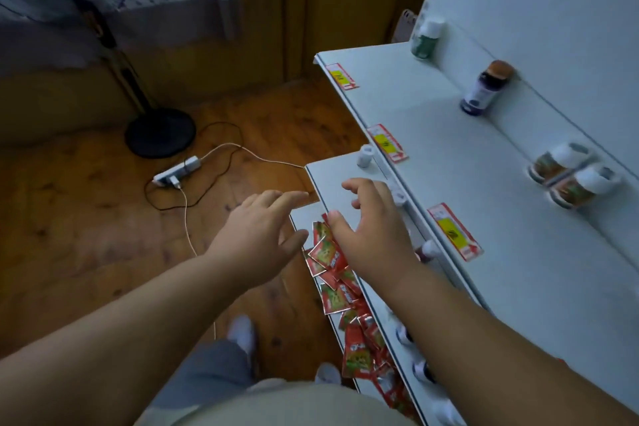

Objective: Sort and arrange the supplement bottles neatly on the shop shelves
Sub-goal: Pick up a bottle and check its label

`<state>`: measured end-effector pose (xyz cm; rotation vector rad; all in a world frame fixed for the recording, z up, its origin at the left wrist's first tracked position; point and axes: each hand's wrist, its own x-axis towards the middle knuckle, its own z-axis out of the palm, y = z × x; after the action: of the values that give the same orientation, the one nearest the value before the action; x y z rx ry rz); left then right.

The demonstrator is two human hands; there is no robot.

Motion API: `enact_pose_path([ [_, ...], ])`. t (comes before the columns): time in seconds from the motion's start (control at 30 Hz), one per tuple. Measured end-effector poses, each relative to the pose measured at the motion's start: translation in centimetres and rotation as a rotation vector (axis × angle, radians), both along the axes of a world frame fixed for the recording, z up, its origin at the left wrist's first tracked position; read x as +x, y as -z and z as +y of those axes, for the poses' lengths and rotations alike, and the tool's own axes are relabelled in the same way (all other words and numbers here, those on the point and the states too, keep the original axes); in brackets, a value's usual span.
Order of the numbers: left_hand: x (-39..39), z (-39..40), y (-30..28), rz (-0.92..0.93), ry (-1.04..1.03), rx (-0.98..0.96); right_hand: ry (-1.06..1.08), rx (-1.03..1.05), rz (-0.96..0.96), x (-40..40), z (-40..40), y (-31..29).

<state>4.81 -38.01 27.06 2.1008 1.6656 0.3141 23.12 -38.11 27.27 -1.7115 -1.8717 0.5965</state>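
Observation:
On the top white shelf (432, 135) stand a green bottle with a white cap (426, 40), a dark purple bottle with a brown cap (485, 88) and two red-labelled white-capped bottles (570, 175) side by side against the back panel. The middle shelf (332, 180) carries a small white bottle (365, 156), and several more bottle caps (424, 370) peek out under the top shelf's edge. My left hand (257, 235) hovers open beside the shelf edges. My right hand (370, 228) is open, fingers spread, over the middle shelf, holding nothing.
Red sachets (345, 290) lie heaped on the lowest shelf. Price tags (453, 232) hang on the top shelf's front edge. On the wooden floor to the left are a power strip with cables (178, 173) and a black fan stand (160, 133).

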Motion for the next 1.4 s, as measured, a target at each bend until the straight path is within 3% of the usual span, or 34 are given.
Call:
enact_pose_path([
  [0.3, -7.2, 21.0, 8.8, -0.027, 0.243, -0.044, 0.299, -0.102, -0.082, -8.2, 16.4, 7.2],
  [0.43, -6.7, 27.2, 13.5, -0.057, 0.308, -0.114, 0.460, -0.146, -0.138, -8.3, 22.4, 11.5],
  [0.6, -3.1, 32.9, 22.1, -0.115, 0.342, -0.201, 0.608, -0.228, -0.176, -5.6, 28.2, 22.5],
  [0.77, 0.7, 38.1, 30.9, -0.242, 0.223, -0.224, 0.759, -0.246, -0.218, 0.5, 35.6, 32.6],
  [0.93, 3.9, 41.3, 36.5, -0.293, 0.241, -0.227, 0.798, -0.186, -0.249, 4.7, 41.8, 38.4],
  [1.17, 7.1, 43.2, 39.6, -0.346, 0.238, -0.275, 0.909, -0.146, -0.297, 6.8, 46.6, 42.7],
  [1.3, 7.2, 43.5, 39.4, -0.397, 0.205, -0.289, 0.972, -0.112, -0.068, 6.2, 46.2, 42.2],
  [1.4, 4.9, 42.5, 38.1, -0.488, 0.131, -0.365, 0.956, -0.233, 0.287, 3.5, 43.8, 39.5],
])
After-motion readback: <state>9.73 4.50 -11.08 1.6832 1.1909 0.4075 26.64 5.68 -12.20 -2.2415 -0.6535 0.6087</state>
